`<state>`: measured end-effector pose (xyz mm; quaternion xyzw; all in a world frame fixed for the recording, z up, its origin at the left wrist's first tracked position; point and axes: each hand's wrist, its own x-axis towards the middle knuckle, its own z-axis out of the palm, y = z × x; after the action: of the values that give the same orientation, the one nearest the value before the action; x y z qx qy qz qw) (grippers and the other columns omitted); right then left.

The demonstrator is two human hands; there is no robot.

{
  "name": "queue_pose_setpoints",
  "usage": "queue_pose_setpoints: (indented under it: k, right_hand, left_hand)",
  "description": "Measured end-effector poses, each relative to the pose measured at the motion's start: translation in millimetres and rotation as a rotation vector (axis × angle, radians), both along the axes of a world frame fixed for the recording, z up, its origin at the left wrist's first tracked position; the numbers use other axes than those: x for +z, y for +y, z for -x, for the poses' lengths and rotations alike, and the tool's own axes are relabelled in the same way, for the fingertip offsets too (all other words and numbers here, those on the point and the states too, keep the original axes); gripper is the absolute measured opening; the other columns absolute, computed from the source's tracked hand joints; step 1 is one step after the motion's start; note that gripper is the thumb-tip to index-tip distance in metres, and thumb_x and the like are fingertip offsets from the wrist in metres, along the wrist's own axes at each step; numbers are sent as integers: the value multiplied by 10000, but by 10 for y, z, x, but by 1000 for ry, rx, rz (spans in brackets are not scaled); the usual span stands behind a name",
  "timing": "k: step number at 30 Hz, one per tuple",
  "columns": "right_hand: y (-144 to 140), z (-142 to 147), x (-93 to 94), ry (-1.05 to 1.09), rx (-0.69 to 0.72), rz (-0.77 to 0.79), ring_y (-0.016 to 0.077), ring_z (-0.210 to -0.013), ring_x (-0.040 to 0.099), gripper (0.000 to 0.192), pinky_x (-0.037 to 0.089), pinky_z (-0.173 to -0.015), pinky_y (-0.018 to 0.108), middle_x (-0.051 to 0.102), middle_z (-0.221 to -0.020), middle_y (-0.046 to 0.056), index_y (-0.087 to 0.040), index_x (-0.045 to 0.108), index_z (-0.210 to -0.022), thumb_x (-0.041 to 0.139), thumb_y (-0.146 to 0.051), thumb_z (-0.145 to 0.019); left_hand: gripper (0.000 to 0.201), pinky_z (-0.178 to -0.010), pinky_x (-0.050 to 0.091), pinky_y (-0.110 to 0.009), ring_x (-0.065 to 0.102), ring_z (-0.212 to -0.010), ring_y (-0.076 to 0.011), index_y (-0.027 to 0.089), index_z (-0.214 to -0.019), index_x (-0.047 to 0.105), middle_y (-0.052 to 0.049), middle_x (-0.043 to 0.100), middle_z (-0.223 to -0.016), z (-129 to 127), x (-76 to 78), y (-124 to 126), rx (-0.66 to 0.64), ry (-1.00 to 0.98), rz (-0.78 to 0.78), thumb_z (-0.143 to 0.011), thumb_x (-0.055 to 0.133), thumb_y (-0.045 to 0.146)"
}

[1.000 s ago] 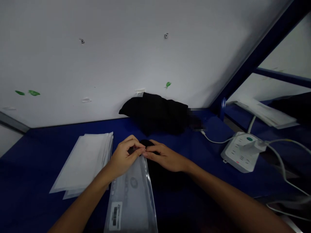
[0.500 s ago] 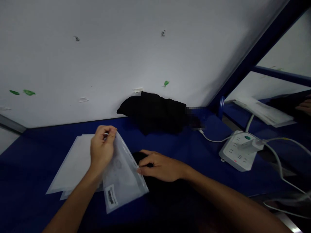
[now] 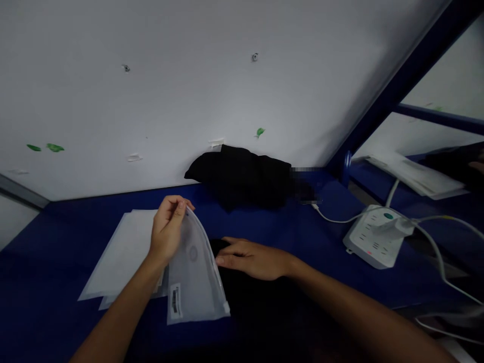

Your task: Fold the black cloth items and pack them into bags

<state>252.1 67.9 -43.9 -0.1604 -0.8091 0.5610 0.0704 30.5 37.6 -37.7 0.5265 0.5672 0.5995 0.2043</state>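
Observation:
My left hand [image 3: 170, 227] is closed, pinching the upper corner of a frosted slider zip bag [image 3: 196, 287]. The bag hangs at a tilt with a barcode label near its lower left, a faint round mark higher up and a white slider [image 3: 226, 307] at the lower right corner. Beside the bag's zip edge, my right hand [image 3: 251, 258] has thumb and fingertips drawn together. Whether they grip the edge or the dark cloth beneath is unclear. That black cloth [image 3: 257, 302] spreads under my right hand and merges into shadow.
More frosted bags [image 3: 121, 252] lie stacked on the blue desk [image 3: 56, 262] at left. A black cloth bundle [image 3: 242, 176] rests against the white wall. At right stands a white power strip [image 3: 374, 239] with cables, beside a mirror [image 3: 434, 121] in a blue frame.
The bag's zip edge now bows outward, and its slider shows at the lower right corner. My left hand has shifted slightly right. The view has moved a little.

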Motion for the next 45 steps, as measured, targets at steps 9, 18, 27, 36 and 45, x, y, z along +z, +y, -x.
queue_pose_setpoints:
  k: [9,18,27,36,45]
  right_hand:
    - [0,3,-15,-50,-18,16,275,-1490,262,365,148,-1232,498,680,-1280,-67,-354,714,-1156,496,-573,-961]
    - [-15,-10,-104,-79,-68,13,286,-1496,245,295,168,-1222,542,668,-1290,-82,-388,698,-1181,537,-501,-962]
    - [-11,32,-84,28,-92,-54,242,-1345,498,213,147,-1230,490,736,-1143,-70,-340,742,-1086,572,-355,-959]
    - [159,-37,-145,43,-323,-177,299,-1339,478,225,219,-1178,518,737,-962,-23,-276,735,-931,538,-378,-968]
    - [208,-21,-198,97,-316,-107,258,-1335,457,280,133,-1218,502,692,-915,-29,-275,697,-903,508,-468,-981]
  left_hand:
    - [210,-652,445,-274,576,-709,-147,226,-958,585,7,611,-773,-214,-169,-103,-61,200,79,-989,486,408]
    - [165,-705,466,-259,605,-763,-141,219,-992,599,8,630,-818,-253,-166,-141,78,323,-1,-992,486,339]
    - [132,-902,456,-390,548,-1009,-219,212,-1015,557,-60,553,-1029,-346,-99,-180,186,522,-262,-897,608,243]
    - [275,-538,346,-245,408,-565,-96,220,-786,413,69,410,-663,-416,-98,-250,-228,501,239,-873,623,374]
    - [202,-652,432,-260,468,-700,-115,230,-898,427,42,468,-804,-276,-51,-198,-406,307,321,-883,604,327]
